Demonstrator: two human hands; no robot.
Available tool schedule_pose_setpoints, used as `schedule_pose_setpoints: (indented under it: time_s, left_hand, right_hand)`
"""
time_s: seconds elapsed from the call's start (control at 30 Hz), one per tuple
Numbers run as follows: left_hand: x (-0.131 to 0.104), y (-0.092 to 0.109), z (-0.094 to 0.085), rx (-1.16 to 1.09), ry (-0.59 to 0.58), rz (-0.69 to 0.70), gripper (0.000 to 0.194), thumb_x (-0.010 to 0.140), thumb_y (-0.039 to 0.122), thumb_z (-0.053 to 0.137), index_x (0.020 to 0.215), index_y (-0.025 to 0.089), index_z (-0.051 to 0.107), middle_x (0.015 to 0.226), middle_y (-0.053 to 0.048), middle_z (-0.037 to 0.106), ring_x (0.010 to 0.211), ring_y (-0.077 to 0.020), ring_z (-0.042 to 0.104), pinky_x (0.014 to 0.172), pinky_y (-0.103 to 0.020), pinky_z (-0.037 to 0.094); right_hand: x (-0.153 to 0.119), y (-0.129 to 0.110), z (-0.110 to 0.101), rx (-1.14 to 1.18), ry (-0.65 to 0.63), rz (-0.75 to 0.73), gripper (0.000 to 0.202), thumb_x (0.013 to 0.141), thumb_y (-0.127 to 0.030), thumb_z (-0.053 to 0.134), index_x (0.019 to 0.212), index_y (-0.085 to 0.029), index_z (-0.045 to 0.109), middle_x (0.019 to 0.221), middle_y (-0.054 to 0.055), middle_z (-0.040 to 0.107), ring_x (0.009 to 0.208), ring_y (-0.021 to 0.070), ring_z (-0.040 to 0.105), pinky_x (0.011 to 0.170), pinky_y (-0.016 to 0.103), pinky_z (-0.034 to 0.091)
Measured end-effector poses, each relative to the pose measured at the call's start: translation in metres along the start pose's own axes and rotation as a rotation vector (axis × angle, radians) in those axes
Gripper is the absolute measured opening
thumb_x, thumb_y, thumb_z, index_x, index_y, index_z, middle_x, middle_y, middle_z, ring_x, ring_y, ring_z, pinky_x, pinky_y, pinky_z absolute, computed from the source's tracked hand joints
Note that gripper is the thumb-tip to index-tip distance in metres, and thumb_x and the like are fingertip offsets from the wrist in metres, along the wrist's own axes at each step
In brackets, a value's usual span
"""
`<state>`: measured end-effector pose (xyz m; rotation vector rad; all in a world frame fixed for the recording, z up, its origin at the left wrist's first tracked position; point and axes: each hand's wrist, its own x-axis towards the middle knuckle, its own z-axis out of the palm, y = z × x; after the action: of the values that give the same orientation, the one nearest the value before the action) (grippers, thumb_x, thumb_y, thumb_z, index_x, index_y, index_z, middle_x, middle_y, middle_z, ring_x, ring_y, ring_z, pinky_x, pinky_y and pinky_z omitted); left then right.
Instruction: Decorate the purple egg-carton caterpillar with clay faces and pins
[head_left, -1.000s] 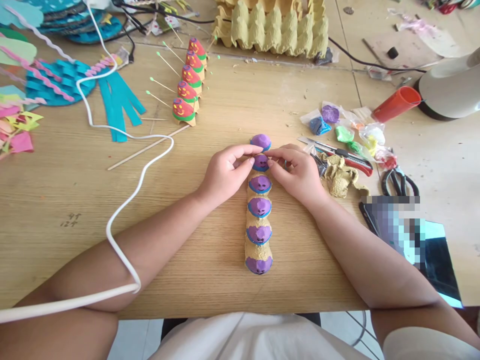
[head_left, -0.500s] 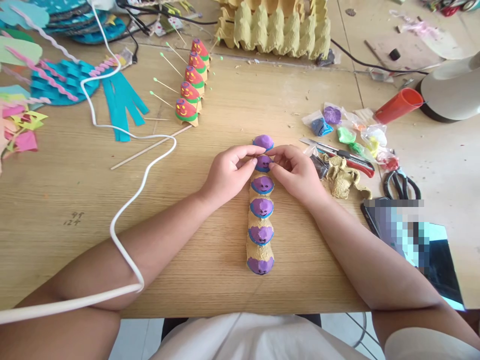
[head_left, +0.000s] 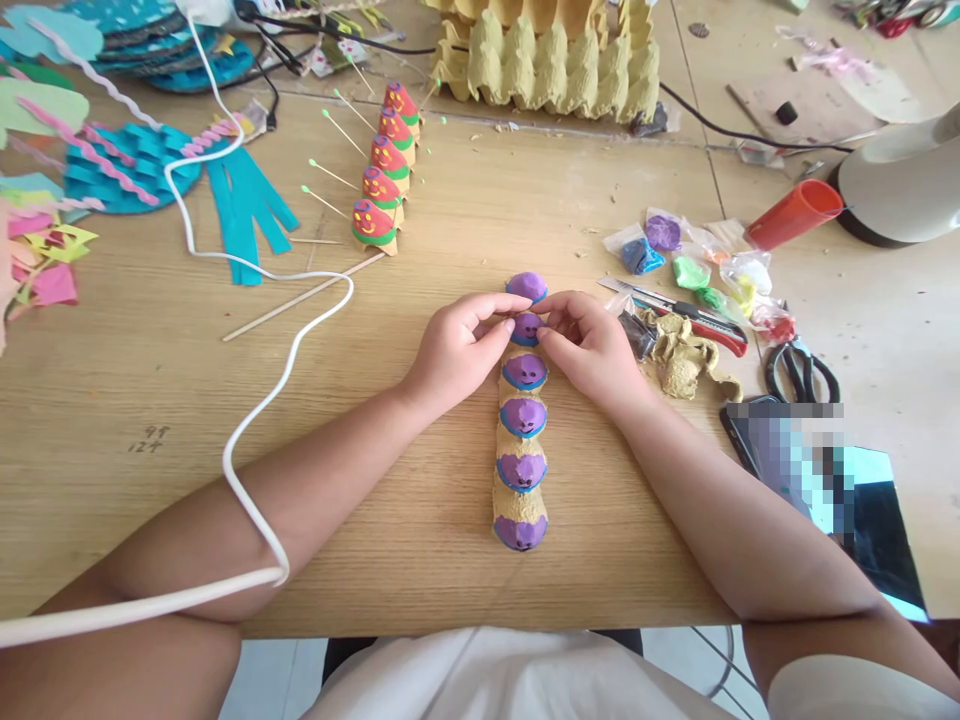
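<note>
A strip of egg carton cups (head_left: 523, 447) lies lengthwise in front of me on the wooden table. Purple clay with blue edging covers its cups, and small dark faces show on several of them. My left hand (head_left: 470, 345) grips the second cup from the far end, its thumb and fingers bent around the left side. From the right, my right hand (head_left: 589, 340) closes on that same cup, thumb at its near side. Both index fingertips nearly meet above it. Any tiny piece between the fingertips is hidden.
Left of centre stands a row of red and green cups (head_left: 373, 222) with pins. A white cord (head_left: 289, 375) crosses my left forearm. On the right lie a utility knife (head_left: 705, 322), black-handled scissors (head_left: 802, 372), bagged clay (head_left: 643, 254) and a phone (head_left: 750, 430). Egg trays (head_left: 562, 70) sit behind.
Both hands stay around the second cup with almost no motion. The whole view has shifted very slightly.
</note>
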<state>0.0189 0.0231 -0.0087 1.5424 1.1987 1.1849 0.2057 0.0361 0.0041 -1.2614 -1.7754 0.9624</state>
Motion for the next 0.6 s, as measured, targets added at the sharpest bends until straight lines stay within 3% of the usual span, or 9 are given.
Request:
schedule_pose_setpoints:
  time_s: [0.43, 0.6]
  left_hand:
    - [-0.0017, 0.0026, 0.0006, -0.051, -0.025, -0.043, 0.030, 0.086, 0.022, 0.071, 0.116, 0.018, 0.076, 0.123, -0.008, 0.078, 0.108, -0.0220, 0.076, 0.090, -0.032, 0.065]
    - [-0.0018, 0.0020, -0.0002, -0.059, -0.025, -0.045, 0.030, 0.086, 0.020, 0.069, 0.116, 0.019, 0.076, 0.123, -0.008, 0.078, 0.108, -0.0218, 0.076, 0.090, -0.032, 0.065]
  right_hand:
    - [-0.0002, 0.0059, -0.0051, 0.047, -0.054, -0.014, 0.029, 0.080, -0.016, 0.062, 0.107, -0.020, 0.069, 0.083, 0.000, 0.054, 0.073, 0.0146, 0.051, 0.065, 0.029, 0.043]
    - [-0.0023, 0.0056, -0.0043, 0.005, -0.051, -0.042, 0.029, 0.081, -0.018, 0.063, 0.109, -0.021, 0.068, 0.087, 0.001, 0.055, 0.082, 0.0176, 0.054, 0.071, 0.031, 0.045]
